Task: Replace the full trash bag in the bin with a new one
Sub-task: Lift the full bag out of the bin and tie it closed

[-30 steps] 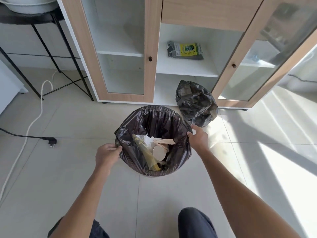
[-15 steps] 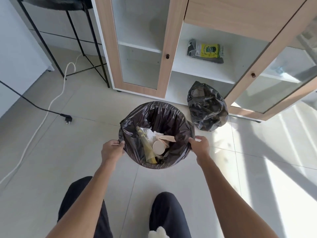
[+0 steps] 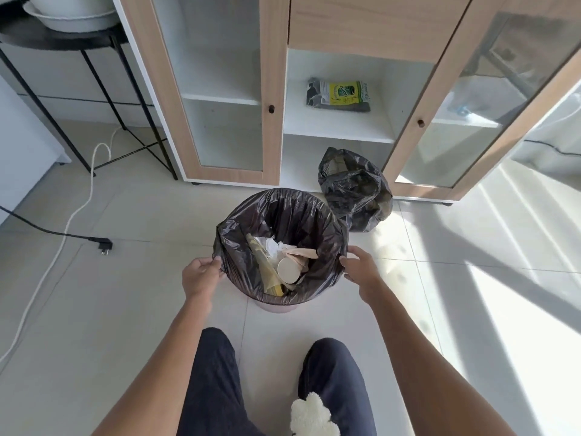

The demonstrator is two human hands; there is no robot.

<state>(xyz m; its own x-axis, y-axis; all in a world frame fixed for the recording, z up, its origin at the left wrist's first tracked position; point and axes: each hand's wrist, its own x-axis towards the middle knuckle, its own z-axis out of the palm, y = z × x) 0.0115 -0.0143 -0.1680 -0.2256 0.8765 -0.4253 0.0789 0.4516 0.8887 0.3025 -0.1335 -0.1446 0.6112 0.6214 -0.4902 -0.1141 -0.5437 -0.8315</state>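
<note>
Head view showed the bin (image 3: 273,306) on the floor, each hand's grip pinching the full trash bag (image 3: 283,215) rim, left hand (image 3: 201,275) at nine o'clock, right hand (image 3: 361,272) at three, seemingly to peel it free evenly.

The black bag (image 3: 301,215) covers nearly all of the bin (image 3: 273,307); only a pale strip shows at the bottom. The words on the yellow packet (image 3: 341,95) are too small to read. The white bowl (image 3: 67,14) is cut off at the top edge.
</note>
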